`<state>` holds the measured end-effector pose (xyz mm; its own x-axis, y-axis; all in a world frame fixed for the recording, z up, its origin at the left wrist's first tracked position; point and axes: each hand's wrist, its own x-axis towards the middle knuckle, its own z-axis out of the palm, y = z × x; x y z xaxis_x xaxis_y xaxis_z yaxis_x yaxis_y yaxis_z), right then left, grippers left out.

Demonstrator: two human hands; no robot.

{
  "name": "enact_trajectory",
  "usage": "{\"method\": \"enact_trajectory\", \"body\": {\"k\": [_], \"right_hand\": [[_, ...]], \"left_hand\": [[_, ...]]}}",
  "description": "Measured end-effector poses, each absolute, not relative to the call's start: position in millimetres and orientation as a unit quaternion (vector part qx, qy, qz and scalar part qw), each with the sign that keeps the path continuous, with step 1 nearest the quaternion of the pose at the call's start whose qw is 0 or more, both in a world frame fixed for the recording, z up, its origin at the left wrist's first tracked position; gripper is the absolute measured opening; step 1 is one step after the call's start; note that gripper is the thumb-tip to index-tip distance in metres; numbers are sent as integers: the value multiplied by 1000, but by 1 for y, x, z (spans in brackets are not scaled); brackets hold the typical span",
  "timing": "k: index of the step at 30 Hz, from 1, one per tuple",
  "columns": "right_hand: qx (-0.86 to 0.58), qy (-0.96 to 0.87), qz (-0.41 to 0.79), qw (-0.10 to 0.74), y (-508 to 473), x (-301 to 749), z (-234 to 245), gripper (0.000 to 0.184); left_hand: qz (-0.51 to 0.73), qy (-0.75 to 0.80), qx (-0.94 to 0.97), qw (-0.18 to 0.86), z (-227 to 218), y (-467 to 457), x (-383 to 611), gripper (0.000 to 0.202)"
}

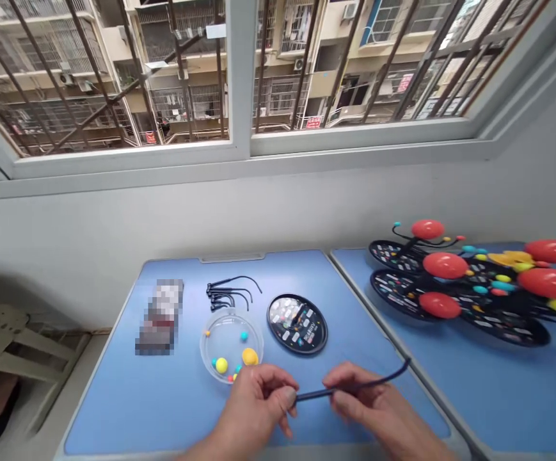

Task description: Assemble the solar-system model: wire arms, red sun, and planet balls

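Observation:
My left hand (253, 410) and my right hand (366, 403) are low over the blue table (114, 410), pinching a thin, bent black rod (354, 389) between them. My left fingertips are at its near end, and my right fingers grip it further along, with its curved tip sticking out to the right. Just beyond my left hand lies a clear round plastic dish (232, 333) holding small coloured balls, including a yellow ball (221, 365) and an orange-yellow ball (249, 356). Behind it are a bunch of black bent rods (230, 291) and a black oval disc (297, 323) with printed labels.
A box with a blurred-out surface (159, 317) lies at the table's left. On a second blue table (498, 390) to the right stands a large model of black discs, red balls and coloured beads (460, 288). A barred window (114, 77) runs along the wall behind.

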<state>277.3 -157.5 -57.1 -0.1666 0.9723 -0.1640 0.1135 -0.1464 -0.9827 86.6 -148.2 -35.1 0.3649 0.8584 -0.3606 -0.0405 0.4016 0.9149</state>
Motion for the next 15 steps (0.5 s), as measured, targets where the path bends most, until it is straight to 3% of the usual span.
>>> {"method": "enact_trajectory", "body": {"k": [4,8,12,15], "right_hand": [[-520,-473,557,442,-148,273,-37,29],[-501,-445,560,488,-132,276,-24,30],[-473,-392,579,535,-116,281,-24,32],[-472,-355,592,548,-112,281,-27,35]], "left_hand": [[344,457,483,663,-24,-136,93,23],[338,483,589,553,-12,-117,101,14],[359,484,690,402,-3,-89,110,14],[375,482,708,354,1,-69,117,17]]}}
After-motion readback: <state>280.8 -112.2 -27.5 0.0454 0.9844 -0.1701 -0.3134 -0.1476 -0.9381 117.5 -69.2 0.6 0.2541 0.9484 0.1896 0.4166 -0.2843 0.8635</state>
